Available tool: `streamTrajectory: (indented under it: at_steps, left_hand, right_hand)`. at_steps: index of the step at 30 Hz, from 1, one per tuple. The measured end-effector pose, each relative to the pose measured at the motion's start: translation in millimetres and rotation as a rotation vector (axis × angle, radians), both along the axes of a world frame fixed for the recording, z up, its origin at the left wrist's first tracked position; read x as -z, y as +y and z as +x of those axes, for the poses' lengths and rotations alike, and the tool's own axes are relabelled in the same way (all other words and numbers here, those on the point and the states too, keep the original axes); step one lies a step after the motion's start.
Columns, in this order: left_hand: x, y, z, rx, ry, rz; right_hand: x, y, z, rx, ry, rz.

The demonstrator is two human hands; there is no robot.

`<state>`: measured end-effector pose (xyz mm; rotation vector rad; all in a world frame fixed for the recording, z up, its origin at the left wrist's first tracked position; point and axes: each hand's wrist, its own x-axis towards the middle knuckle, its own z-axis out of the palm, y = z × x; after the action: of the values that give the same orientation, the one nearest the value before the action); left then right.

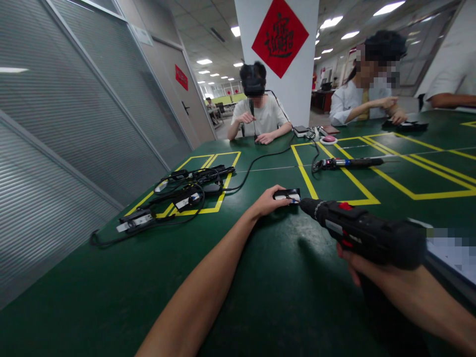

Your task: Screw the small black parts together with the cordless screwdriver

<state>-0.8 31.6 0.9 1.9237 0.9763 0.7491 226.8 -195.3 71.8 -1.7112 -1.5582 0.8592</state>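
1. Holding the small box [287, 193] near the middle of the frame is your left hand [268, 202]. Your fingers and thumb are closed around its left end, most likely so it can't slide or spin.
2. Your right hand [366, 270], at the lower right, is wrapped around the handle of the black drill [357, 230]. The handle is too dark to tell if a finger is on the trigger.
3. The drill's nose points left, at the right end of the box. That end looks left free for it. I can't tell if the tip touches.
4. Your left thumb lies along the near side, close to that tip, so a slip could hurt it.
5. The box sits on the green table [111, 297], which probably gives it a firm bottom to push against.
6. The pile of black boxes and cords [193, 191], at the left of the frame, lies well apart from the drill, maybe to stay out of its way.
7. A long thin tool [353, 162] lies across the yellow tape [305, 173] at the upper right, perhaps for easy reach.
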Motion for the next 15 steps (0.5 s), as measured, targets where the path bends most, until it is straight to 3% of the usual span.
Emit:
streamTrajectory:
  at_steps: [4,9,15]
  left_hand:
    - [-1.3,-1.4,1.2,-0.006,0.007,0.016]
    - [-0.5,-0.5,1.5,-0.001,0.007,0.001]
    - [2.3,1.3,1.1,-0.001,0.006,-0.007]
  right_hand:
    - [1.9,0.3,1.2,-0.024,-0.049,-0.127]
    - [0.5,-0.3,-2.5,0.027,0.012,-0.143]
    - [-1.9,0.8,-1.6,-0.019,0.043,-0.158]
